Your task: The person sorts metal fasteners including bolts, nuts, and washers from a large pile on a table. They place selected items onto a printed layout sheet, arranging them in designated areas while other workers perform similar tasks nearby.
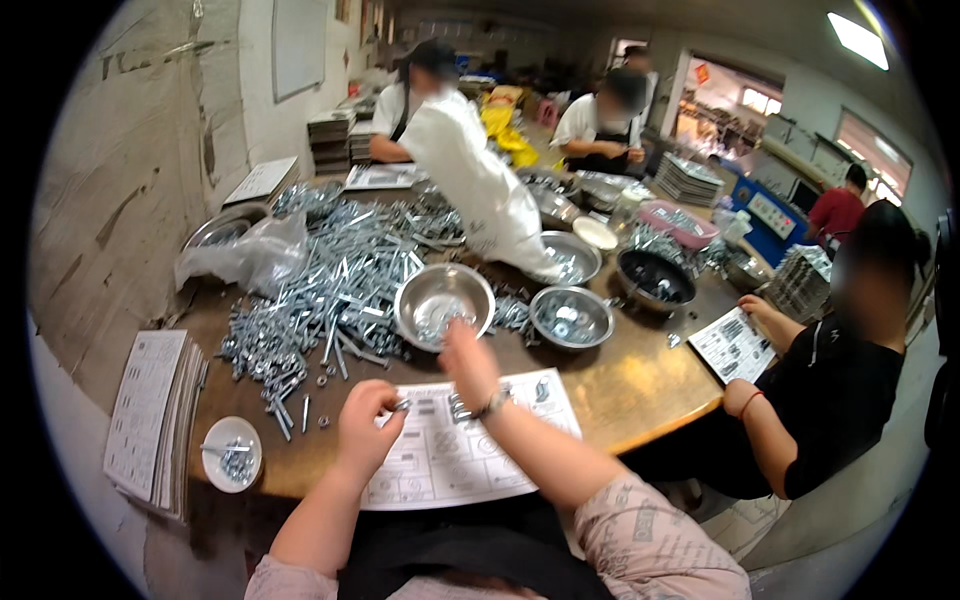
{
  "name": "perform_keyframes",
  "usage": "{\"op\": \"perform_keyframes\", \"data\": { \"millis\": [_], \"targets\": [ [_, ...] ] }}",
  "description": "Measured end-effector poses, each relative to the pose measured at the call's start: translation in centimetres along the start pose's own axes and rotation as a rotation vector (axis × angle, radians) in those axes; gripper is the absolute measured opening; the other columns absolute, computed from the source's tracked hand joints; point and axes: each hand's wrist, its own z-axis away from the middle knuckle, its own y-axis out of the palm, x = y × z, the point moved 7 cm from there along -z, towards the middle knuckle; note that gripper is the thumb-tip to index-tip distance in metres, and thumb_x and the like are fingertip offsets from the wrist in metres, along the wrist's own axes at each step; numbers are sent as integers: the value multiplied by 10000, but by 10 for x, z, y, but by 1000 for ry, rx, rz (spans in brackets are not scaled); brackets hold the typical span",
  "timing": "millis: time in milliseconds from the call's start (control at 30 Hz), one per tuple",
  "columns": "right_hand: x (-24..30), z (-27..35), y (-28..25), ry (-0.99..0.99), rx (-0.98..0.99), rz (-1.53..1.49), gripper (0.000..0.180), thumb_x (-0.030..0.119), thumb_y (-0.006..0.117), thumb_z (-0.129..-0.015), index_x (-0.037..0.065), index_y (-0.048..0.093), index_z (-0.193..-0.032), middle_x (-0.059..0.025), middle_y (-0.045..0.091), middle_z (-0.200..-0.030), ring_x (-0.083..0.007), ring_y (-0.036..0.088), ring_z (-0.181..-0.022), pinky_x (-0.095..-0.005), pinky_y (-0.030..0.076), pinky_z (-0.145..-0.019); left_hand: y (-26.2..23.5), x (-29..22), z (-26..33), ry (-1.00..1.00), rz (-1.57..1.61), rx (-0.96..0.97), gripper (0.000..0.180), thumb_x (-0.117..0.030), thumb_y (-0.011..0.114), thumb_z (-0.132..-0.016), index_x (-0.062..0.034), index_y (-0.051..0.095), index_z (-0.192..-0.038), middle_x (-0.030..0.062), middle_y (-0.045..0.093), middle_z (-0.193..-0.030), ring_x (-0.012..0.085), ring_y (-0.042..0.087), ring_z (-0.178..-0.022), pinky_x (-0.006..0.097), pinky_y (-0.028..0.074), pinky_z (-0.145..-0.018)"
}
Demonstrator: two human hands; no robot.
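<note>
Now the left hand [366, 422] pinches a small metal fastener [402, 405], probably light, best edge-held; the right hand [470, 362] is too blurred to tell its grip.

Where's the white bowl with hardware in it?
Head view, lower left: the white bowl sits at the near left corner of the table, between the stack of printed sheets and the person's left hand.
</note>
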Motion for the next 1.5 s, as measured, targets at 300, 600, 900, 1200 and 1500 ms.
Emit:
{"op": "perform_keyframes", "data": {
  "millis": [300, 600, 900, 1200, 1500],
  "targets": [
    [-14, 135, 17, 135, 346, 26, 256, 162, 481, -914, 4, 519, -1112, -15, 552, -986, -87, 504, -910, -234, 412, -818, 18, -71, 22, 531, -181, -109, 272, -19, 693, -526, -92, 574, -760, 48, 574, -840, 243, 530, -757, 337, 407, -668],
    [8, 175, -16, 64, 438, 332, 200, 117, 590, -836, 14, 582, -1007, -4, 583, -885, -71, 509, -829, -221, 429, -732, 27, -96, 63, 654, -143, 161, 220, -86, 699, -645, -96, 598, -840, 61, 607, -1009, 231, 580, -892, 379, 422, -833],
    [49, 217, -9, -141, 561, 581, 211, 178, 686, -753, 1, 574, -739, -24, 517, -694, -99, 480, -673, -257, 406, -616, 26, -127, 87, 647, 118, 324, 194, -47, 709, -662, -87, 594, -814, 61, 634, -956, 201, 611, -899, 397, 400, -913],
    [48, 232, -33, 18, 502, 299, 212, 121, 650, -798, -3, 578, -954, -2, 563, -840, -75, 523, -797, -219, 437, -710, 40, -136, 89, 553, 45, 317, 449, -53, 745, -606, -102, 569, -1016, 23, 623, -906, 200, 590, -845, 395, 407, -890],
    [17, 232, -57, 187, 456, 190, 282, 68, 625, -812, 0, 536, -1070, -18, 570, -952, -79, 533, -881, -219, 442, -782, 62, -133, 106, 773, -136, 317, 414, -67, 732, -621, -124, 561, -993, -2, 609, -942, 168, 577, -847, 367, 388, -876]
  ]
}}
